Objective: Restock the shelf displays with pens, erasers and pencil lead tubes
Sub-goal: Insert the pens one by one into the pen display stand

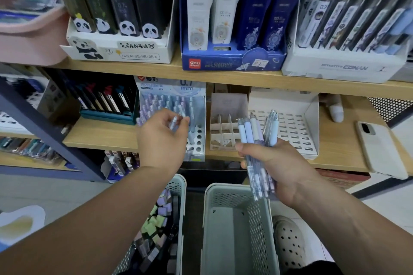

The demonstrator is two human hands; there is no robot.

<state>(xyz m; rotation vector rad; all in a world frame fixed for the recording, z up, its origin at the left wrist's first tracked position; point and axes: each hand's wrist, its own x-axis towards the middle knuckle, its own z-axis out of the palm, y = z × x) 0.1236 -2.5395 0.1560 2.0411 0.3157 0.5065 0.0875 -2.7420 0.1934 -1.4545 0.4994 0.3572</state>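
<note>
My left hand (162, 138) pinches one pale pen (174, 121) just in front of the 0.7 mm pen display (196, 138), whose back rows hold several pastel pens and whose front holes are bare. My right hand (277, 163) grips a bundle of several pale blue and white pens (257, 140), tips down, over the right grey basket (225, 230). The left basket (176, 187) holds pastel erasers (156, 221) and dark lead tubes.
On the middle shelf stand a divided cardboard box (225, 131) and a white slotted tray (290, 127). A phone (380, 149) lies at the right. Lead-tube displays fill the upper shelf (223, 73). A pink bin (29, 35) sits upper left.
</note>
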